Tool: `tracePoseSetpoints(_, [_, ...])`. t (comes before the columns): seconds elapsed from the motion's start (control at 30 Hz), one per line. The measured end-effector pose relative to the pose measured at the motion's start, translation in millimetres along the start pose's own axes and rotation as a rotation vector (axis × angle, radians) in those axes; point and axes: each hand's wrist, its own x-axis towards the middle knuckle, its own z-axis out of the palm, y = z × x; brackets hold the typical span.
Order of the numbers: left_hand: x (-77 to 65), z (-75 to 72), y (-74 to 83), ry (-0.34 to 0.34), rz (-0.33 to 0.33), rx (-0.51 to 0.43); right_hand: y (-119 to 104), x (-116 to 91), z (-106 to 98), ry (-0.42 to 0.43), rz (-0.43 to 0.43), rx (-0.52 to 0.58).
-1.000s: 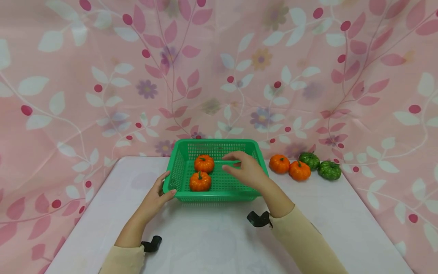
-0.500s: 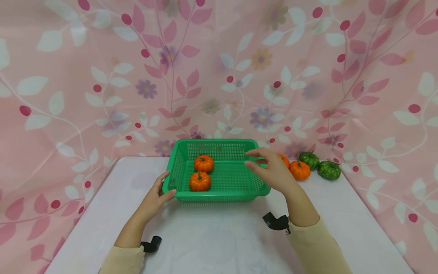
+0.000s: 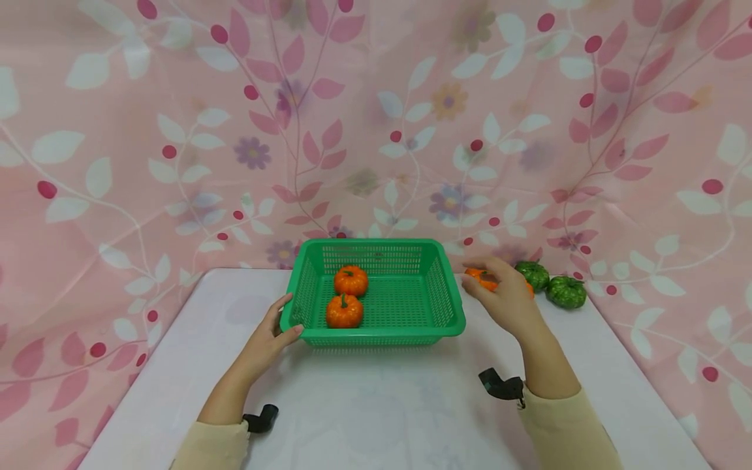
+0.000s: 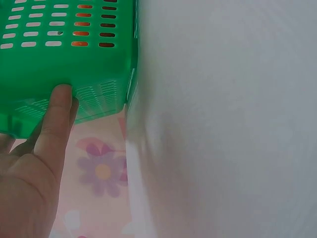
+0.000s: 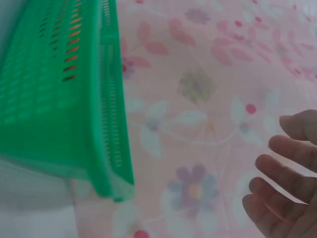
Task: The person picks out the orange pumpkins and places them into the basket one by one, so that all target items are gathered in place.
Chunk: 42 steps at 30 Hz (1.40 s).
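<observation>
A green plastic basket (image 3: 376, 331) stands on the table with two small orange pumpkins, one (image 3: 350, 281) behind the other (image 3: 344, 312), in its left half. My left hand (image 3: 262, 344) holds the basket's left front corner, thumb on the rim, as the left wrist view of the green wall (image 4: 59, 64) also shows. To the right of the basket, my right hand (image 3: 508, 300) hovers with fingers spread and holds nothing. It partly covers two more orange pumpkins, one showing past the fingers (image 3: 483, 277). In the right wrist view the fingers (image 5: 282, 178) are apart from the basket.
Two green pumpkins, one (image 3: 532, 275) slightly behind the other (image 3: 566, 292), sit at the table's back right. A pink floral cloth (image 3: 376, 130) hangs close behind the basket. The white table (image 3: 376, 411) extends in front of it.
My right hand has moved right, from above the basket's inside to the orange pumpkins beside it, which it now partly hides. The left hand and basket have stayed put.
</observation>
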Motion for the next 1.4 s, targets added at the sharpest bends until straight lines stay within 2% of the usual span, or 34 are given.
tracePoseSetpoints(0.23, [1.3,1.6,-0.3,0.005,0.003,0.021,30,-9,-7,0.072,0.023,-0.081])
tracePoseSetpoints(0.33, [1.6,1.7,-0.1,0.004,0.004,0.026,45,-12,-12,0.100,0.057,-0.109])
tracePoseSetpoints(0.57, [1.9,0.2,-0.4,0.012,0.005,0.027,77,-12,-19,0.168,0.143,-0.102])
tracePoseSetpoints(0.87, [1.4,0.5,-0.2,0.007,0.002,0.024,118,-7,-17,0.237,0.241,-0.120])
tracePoseSetpoints(1.4, [0.7,-0.3,-3.7,0.007,0.008,0.008,162,3,-17,0.193,0.364,-0.103])
